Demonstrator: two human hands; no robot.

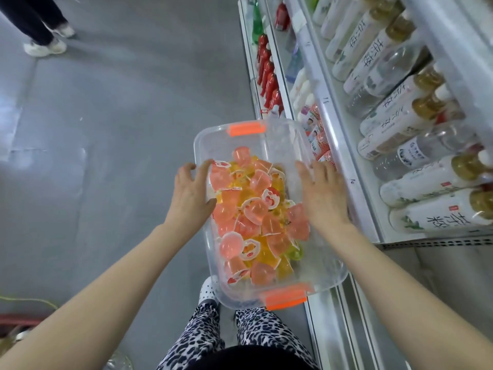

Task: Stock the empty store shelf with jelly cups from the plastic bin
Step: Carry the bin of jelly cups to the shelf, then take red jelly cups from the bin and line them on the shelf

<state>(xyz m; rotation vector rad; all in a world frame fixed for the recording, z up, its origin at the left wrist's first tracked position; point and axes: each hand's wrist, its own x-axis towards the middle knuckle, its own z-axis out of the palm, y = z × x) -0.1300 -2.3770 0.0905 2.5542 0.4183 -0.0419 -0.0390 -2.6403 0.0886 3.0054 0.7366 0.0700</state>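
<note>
The grey floor spreads out to the left of the plastic bin and under it. The store shelf runs along the right side of the bin, and the bin's far right corner is just beside the shelf edge. Big white bottles lie in rows on the shelf, to the right of the bin. Small red bottles stand in a line past the far end of the bin.

The bin is see-through and is held up off the floor. The left hand is on the bin's left rim, its fingers bent over the edge and gripping it. The right hand is on the right rim, its fingers nearly straight and pressing flat on the bin.

The jelly cups are piled inside the bin, between the two hands. They are pink, yellow and a few green.

One orange latch sits on the bin's far end and another on the near end. A spotted shoe shows below the bin's near left corner. Another person's legs stand far off to the left of the bin.
</note>
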